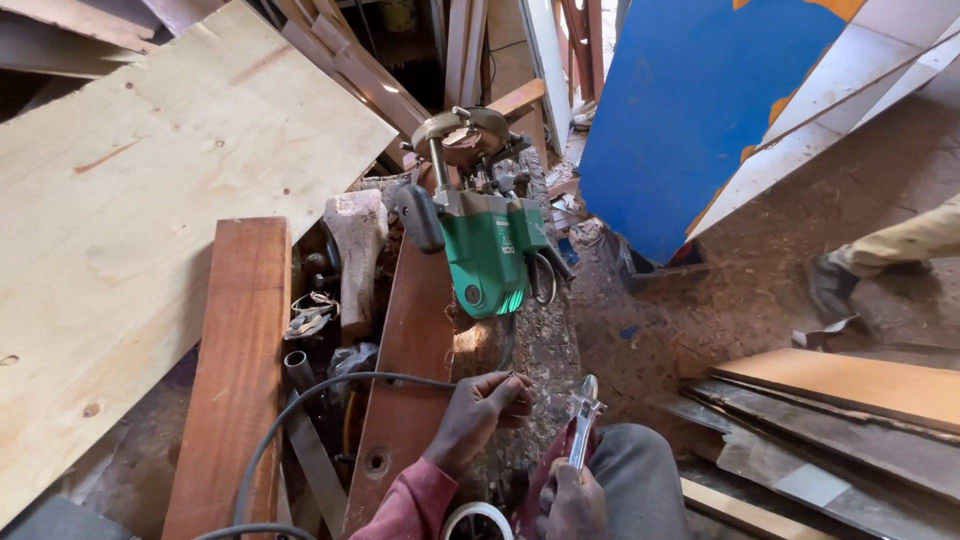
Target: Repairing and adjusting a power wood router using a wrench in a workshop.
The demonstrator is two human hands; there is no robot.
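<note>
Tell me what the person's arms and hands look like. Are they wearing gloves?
No gloves: both hands are bare. The left hand comes out of a long, faded red sleeve that reaches the wrist. The right hand is low at the picture's bottom edge, and no sleeve shows on it. No rings or watch can be seen.

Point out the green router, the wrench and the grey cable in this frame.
green router (pixel 492 262), head view, on its green motor housing.
wrench (pixel 583 418), head view, on the shiny shaft above the right hand.
grey cable (pixel 330 388), head view, on the arc left of the left hand.
</note>
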